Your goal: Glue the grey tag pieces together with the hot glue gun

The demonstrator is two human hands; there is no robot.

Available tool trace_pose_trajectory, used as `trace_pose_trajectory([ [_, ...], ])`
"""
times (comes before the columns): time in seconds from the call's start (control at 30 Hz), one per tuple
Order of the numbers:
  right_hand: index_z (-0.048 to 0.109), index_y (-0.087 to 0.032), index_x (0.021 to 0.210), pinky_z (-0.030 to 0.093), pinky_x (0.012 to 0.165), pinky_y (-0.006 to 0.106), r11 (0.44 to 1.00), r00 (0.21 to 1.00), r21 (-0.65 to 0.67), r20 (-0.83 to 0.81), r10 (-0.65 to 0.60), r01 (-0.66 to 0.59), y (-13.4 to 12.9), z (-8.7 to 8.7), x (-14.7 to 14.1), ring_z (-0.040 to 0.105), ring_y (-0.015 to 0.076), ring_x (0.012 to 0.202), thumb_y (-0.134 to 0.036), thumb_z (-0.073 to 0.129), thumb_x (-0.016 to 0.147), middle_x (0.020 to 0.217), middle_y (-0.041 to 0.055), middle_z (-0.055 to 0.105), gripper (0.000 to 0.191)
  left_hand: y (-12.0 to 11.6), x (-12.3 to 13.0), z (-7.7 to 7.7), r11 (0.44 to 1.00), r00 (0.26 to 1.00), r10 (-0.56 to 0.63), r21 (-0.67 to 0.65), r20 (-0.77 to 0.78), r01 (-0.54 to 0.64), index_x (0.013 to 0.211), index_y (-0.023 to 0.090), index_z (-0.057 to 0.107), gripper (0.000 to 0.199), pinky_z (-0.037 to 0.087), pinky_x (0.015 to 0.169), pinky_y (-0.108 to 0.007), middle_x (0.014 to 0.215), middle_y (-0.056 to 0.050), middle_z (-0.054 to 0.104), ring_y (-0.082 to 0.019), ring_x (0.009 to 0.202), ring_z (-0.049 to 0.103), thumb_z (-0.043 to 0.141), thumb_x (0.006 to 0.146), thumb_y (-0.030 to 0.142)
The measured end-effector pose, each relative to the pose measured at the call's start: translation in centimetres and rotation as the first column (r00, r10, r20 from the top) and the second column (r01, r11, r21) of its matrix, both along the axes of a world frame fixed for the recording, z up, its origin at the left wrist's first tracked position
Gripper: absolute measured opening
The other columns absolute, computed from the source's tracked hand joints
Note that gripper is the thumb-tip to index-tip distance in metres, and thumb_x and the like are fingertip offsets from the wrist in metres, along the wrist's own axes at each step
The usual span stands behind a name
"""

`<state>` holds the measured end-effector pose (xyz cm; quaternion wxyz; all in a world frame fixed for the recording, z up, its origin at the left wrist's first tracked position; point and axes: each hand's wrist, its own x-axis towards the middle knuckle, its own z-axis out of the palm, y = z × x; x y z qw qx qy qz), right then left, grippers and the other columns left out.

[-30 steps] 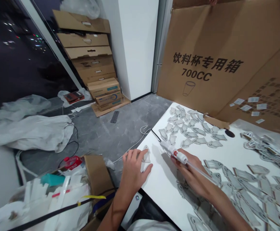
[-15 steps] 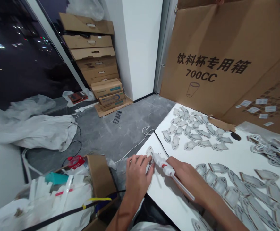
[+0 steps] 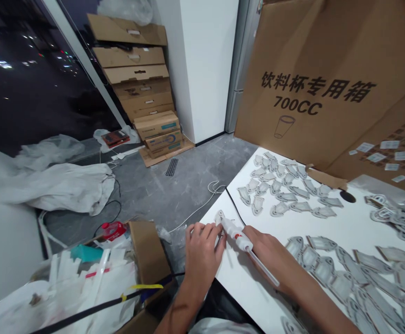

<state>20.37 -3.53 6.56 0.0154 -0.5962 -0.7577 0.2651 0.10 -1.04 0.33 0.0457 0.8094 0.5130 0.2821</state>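
A large brown cardboard sheet [image 3: 320, 69] stands propped behind the white tabletop [image 3: 331, 227], printed in black with "饮料杯专用箱", "700CC" beneath it and an outline drawing of a cup; a second cardboard panel [image 3: 390, 153] leaning at the right carries several small white stickers whose writing is too small to read. To the left, on the grey floor, lies a heap of white plastic sacks [image 3: 49, 185], and against the white pillar stands a stack of flattened cardboard boxes [image 3: 136, 83], the lower ones with teal label marks that cannot be read. An open carton of white scraps [image 3: 84, 278] sits just beside the tabletop's near corner, a red-capped bottle [image 3: 113, 229] next to it. Across the tabletop lie many small grey die-cut pieces: one group set out in rows [image 3: 286, 190] near the far edge, a denser spread [image 3: 355, 273] at the right. The right hand [image 3: 268, 253] is closed around a white glue applicator with a red band [image 3: 239, 236], its tip pointing at the tabletop's left corner. There the left hand [image 3: 202, 248] rests, its fingers [image 3: 209, 230] pressed together and flat on a single grey die-cut piece [image 3: 219, 217], holding it down against the tabletop, with the applicator's tip touching or just beside that piece.
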Motion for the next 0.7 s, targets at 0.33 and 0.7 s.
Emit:
trace_pose_trajectory([
  [0.33,0.052,-0.019,0.107,0.037,0.072,0.035,1.000,0.999,-0.006,0.044,0.020,-0.019,0.3,0.3,-0.1,0.071,0.0294,0.089,-0.017,0.035,0.105,0.104,0.0135,0.071,0.017,-0.2,0.4,0.5,0.999,0.999,0.037,0.010,-0.036,-0.037,0.112,0.024,0.076,0.014,0.038,0.101,-0.048,0.096,-0.002,0.075,-0.026,0.101,0.063,0.074,0.097,0.024],
  [0.7,0.066,-0.021,0.115,0.044,0.072,0.034,0.330,0.591,0.490,-0.678,-0.438,0.807,0.8,0.4,3.4,0.057,0.0207,0.073,-0.045,0.057,0.104,0.084,0.0008,0.061,0.027,-0.1,0.6,0.1,0.999,0.998,0.039,0.029,-0.050,-0.037,0.115,0.025,0.076,0.017,0.040,0.095,-0.047,0.096,-0.003,0.074,-0.027,0.100,0.063,0.073,0.098,0.025],
])
